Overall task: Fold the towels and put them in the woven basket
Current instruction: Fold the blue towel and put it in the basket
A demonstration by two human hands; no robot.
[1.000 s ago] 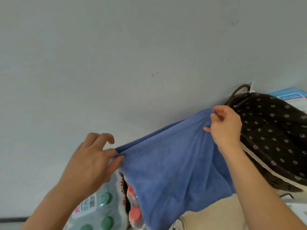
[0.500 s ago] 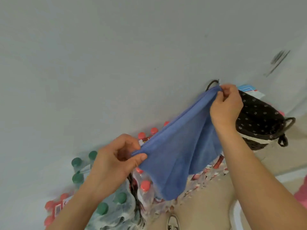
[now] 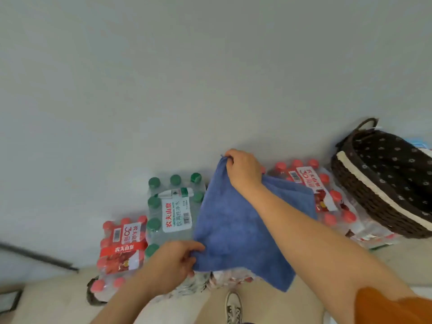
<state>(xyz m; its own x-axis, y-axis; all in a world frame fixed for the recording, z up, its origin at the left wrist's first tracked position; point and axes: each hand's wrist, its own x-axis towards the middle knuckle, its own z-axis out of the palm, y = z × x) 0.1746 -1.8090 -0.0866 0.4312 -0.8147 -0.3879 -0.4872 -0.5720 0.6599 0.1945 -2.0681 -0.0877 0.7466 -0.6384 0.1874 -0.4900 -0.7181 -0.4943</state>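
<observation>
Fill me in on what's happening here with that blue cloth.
A person holds a blue towel in both hands above packs of bottled water. The right hand pinches its far corner; the left hand pinches the near edge. The woven basket sits to the right, and the towel is not in it yet.

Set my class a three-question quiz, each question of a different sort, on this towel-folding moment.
1. True or false: the blue cloth towel lies inside the dark brown woven basket.
2. What does the right hand pinch? A) the towel's top corner B) a bottle cap C) the basket handle
3. Fill in: the pack of clear plastic water bottles just left of the towel has ___ caps.

Key: 1 false; 2 A; 3 green.
</observation>
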